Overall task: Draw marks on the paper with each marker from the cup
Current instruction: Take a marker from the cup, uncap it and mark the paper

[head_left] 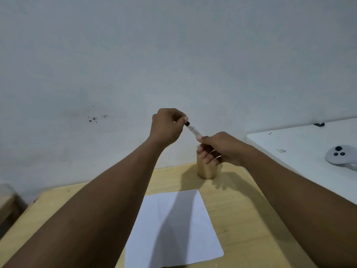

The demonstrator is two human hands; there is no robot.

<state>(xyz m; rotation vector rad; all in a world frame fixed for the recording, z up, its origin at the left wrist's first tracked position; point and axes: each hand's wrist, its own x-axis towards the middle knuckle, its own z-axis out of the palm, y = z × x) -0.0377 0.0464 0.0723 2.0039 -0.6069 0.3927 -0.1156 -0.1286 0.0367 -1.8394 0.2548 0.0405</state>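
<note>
Your left hand (167,125) pinches the dark cap end and your right hand (218,147) grips the barrel of one marker (193,131), slanted between your fingertips, above the cup (206,171); blank paper (173,229) lies nearer you.

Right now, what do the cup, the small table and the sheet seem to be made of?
Cup: plain tan, matte, likely cardboard or wood; blur leaves it open.
Small table: pale yellow wood or wood-look laminate, with faint grain lines and a smooth, low-sheen top.
Sheet: thin white paper, matte, lying flat and blank, with arm shadows across it.
</note>
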